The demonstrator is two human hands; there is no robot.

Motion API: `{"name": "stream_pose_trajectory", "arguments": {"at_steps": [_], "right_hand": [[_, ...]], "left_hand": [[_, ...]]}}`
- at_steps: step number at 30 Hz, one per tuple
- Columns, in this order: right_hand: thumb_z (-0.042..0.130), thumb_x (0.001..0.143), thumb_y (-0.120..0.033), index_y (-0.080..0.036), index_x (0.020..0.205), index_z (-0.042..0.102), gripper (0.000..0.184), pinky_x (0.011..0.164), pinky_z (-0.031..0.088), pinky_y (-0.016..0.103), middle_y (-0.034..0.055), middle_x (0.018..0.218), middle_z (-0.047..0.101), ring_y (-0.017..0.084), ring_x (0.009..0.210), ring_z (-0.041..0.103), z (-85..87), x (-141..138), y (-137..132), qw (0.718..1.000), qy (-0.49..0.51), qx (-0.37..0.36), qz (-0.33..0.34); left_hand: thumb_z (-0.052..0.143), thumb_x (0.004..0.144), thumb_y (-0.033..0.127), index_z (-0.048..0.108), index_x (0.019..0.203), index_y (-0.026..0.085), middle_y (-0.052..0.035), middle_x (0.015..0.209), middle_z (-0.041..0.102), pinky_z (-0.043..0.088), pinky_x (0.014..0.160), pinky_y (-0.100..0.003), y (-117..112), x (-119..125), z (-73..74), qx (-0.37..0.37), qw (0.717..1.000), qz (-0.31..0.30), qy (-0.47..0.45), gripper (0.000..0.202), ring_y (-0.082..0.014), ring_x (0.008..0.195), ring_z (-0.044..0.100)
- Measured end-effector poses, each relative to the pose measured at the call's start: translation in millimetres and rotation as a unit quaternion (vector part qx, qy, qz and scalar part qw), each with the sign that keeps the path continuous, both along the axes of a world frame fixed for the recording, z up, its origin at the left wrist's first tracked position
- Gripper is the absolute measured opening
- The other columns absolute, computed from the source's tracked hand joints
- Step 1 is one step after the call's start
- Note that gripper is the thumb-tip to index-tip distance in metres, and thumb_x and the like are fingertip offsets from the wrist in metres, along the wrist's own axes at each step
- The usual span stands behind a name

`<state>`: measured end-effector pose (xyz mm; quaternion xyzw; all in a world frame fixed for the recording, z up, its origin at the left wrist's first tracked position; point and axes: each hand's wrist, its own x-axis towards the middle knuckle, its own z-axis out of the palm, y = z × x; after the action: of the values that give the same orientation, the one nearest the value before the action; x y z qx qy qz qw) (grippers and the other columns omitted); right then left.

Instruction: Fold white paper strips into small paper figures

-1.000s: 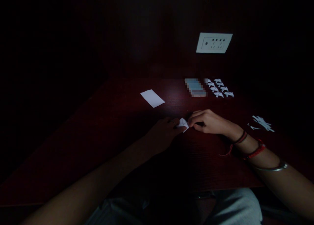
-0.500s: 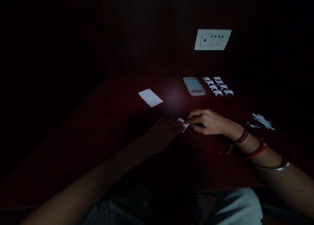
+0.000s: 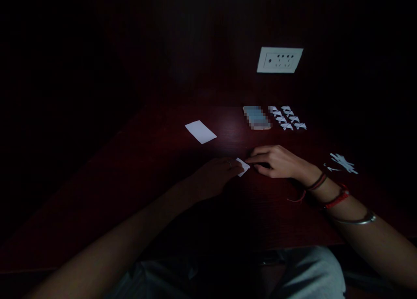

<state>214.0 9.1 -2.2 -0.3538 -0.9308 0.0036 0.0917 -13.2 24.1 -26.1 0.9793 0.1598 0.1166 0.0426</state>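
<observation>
A small folded piece of white paper (image 3: 243, 167) lies on the dark red table (image 3: 156, 160) between my hands. My left hand (image 3: 216, 175), in shadow and wearing a ring, grips the paper's left side, its thumb and fingers hiding part of it. My right hand (image 3: 275, 162) rests just to the right of the paper, fingers curved and apart with nothing held. Its index fingertip is by the paper's upper right edge; whether it touches cannot be made out. Beyond my left hand lies a flat white sheet of paper (image 3: 201, 131).
Several small folded white paper shapes (image 3: 286, 126) stand in two rows at the back right. Left of them lies a phone-like device (image 3: 257, 117), blurred out. Thin white paper strips (image 3: 343, 163) lie near my right wrist. A wall socket (image 3: 280, 60) is above the table.
My right fingertips have come off the small paper and drawn slightly apart from it, baring its right corner. My left hand keeps its place on the paper. The camera view has shifted slightly.
</observation>
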Motion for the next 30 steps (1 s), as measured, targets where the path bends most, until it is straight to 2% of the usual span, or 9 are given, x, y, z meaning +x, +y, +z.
{"name": "stream_pose_trajectory", "arguments": {"at_steps": [6,10,15,21,26,30], "right_hand": [[0.045,0.075,-0.018,-0.022,0.105,0.056,0.033,0.070,0.041,0.027,0.0038,0.093,0.057,0.014,0.080,0.054,-1.6,-4.2,-0.8,1.000,-0.017,0.004,0.023],[0.043,0.076,-0.018,-0.019,0.100,0.059,0.029,0.070,0.041,0.027,0.0038,0.090,0.057,0.014,0.077,0.054,-1.7,-2.8,-0.1,0.999,-0.029,0.007,0.018],[0.043,0.076,-0.019,-0.021,0.106,0.055,0.033,0.068,0.040,0.027,0.0040,0.093,0.055,0.014,0.079,0.053,-2.0,-4.8,-2.1,0.999,-0.034,0.019,0.020],[0.043,0.076,-0.020,-0.019,0.101,0.058,0.029,0.066,0.039,0.027,0.0040,0.084,0.056,0.013,0.074,0.053,-0.6,-8.9,-1.8,0.998,-0.054,0.030,0.025],[0.043,0.076,-0.019,-0.018,0.094,0.061,0.025,0.067,0.039,0.026,0.0041,0.085,0.057,0.013,0.075,0.053,0.6,-2.6,-2.6,0.999,-0.027,0.026,0.016],[0.043,0.078,-0.020,-0.019,0.099,0.059,0.027,0.067,0.040,0.025,0.0042,0.090,0.057,0.012,0.076,0.054,0.4,-1.4,-4.5,0.999,0.038,0.005,0.002]], "left_hand": [[0.041,0.067,-0.002,0.038,0.118,0.018,-0.0038,0.123,0.041,0.029,0.095,-0.032,8.7,-4.5,-1.7,-0.010,1.000,-0.030,-0.002,0.054,-0.0150,0.114,0.034],[0.040,0.068,-0.002,0.039,0.116,0.018,-0.0040,0.122,0.042,0.029,0.095,-0.034,7.8,-2.1,1.5,-0.004,1.000,-0.022,0.007,0.052,-0.0163,0.113,0.035],[0.042,0.067,-0.002,0.039,0.116,0.019,-0.0029,0.122,0.042,0.029,0.094,-0.034,7.4,-1.8,1.0,-0.004,1.000,-0.018,0.011,0.053,-0.0164,0.112,0.035],[0.043,0.068,-0.002,0.040,0.114,0.018,-0.0035,0.121,0.043,0.031,0.091,-0.034,7.2,0.4,2.4,-0.006,1.000,-0.018,0.008,0.050,-0.0173,0.109,0.038],[0.042,0.068,-0.003,0.043,0.111,0.018,-0.0034,0.117,0.046,0.031,0.092,-0.031,5.5,1.6,5.5,-0.016,1.000,-0.024,0.000,0.048,-0.0162,0.108,0.039],[0.044,0.069,0.000,0.043,0.113,0.018,-0.0046,0.119,0.044,0.030,0.093,-0.033,5.9,-1.4,1.8,-0.021,1.000,-0.022,-0.010,0.047,-0.0171,0.109,0.038]]}}
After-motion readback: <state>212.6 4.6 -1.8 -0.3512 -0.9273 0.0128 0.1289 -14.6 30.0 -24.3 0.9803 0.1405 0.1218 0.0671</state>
